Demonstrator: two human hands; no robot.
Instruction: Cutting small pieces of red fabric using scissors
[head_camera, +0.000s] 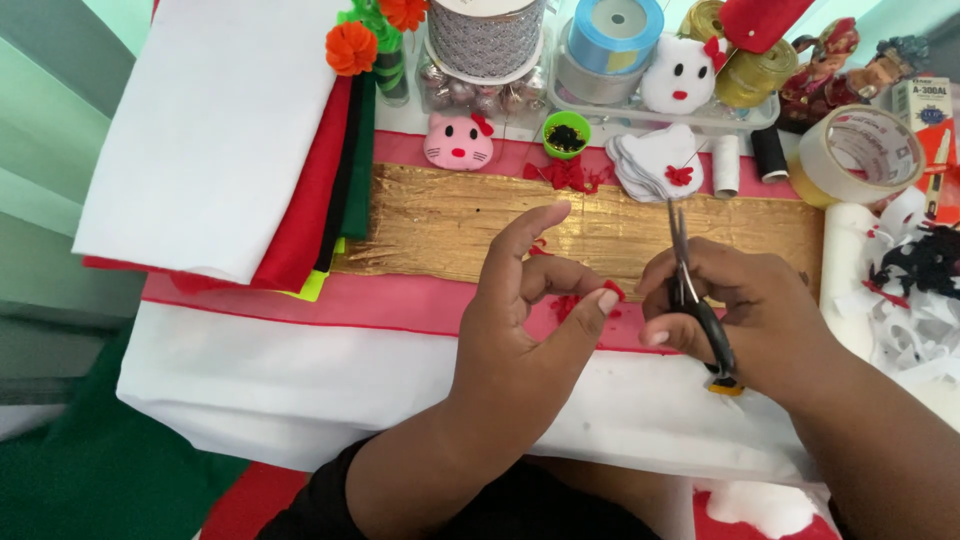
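Carefully | left hand (530, 320) pinches tiny red felt scrap (613, 291) above gold foil strip (450, 225) | right hand (740, 310) grips black-handled scissors (695, 290), blades apparently shut | best: small snips, fingertips clear.

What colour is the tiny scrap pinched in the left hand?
Red, a small felt scrap at the left hand's fingertips, head view.

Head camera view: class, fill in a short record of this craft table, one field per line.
Left hand: pinches a small red felt piece at the fingertips
Right hand: holds small scissors, blades pointing up
Surface: gold sheet on pink cloth
Left side: stacked felt sheets, white on top
Far edge: pink cat face, ribbon spools, tape roll
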